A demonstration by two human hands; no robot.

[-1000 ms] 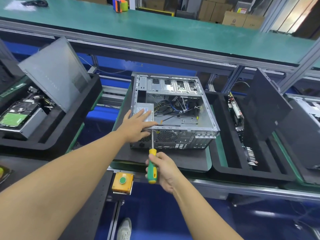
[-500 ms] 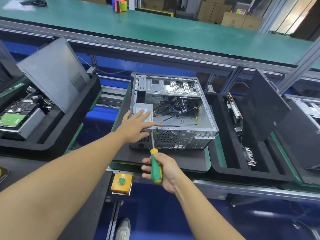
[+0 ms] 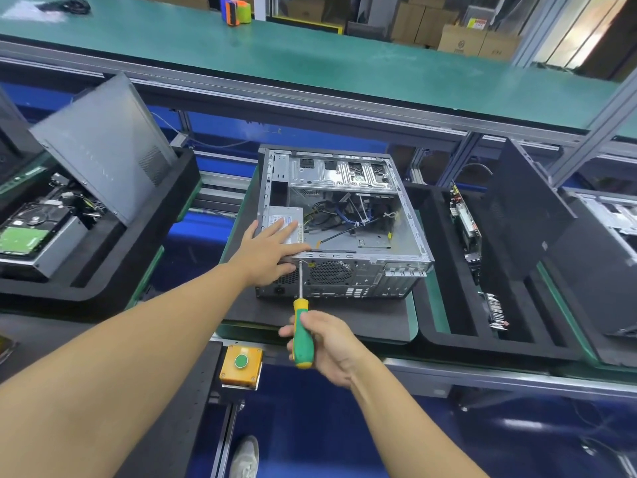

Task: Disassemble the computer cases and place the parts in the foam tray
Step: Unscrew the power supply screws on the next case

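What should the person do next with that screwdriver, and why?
Probably twist the screwdriver to loosen a screw: its tip meets the rear panel of the case by the power supply, the right hand grips its handle, and the left hand lies flat on top, bracing it.

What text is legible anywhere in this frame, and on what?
Nothing reads clearly.
Power supply label: print and barcode too small.
Cardboard boxes: printed marks blurred.
Sticker on one box: red and yellow, blurred.
Hard drive: nothing legible.
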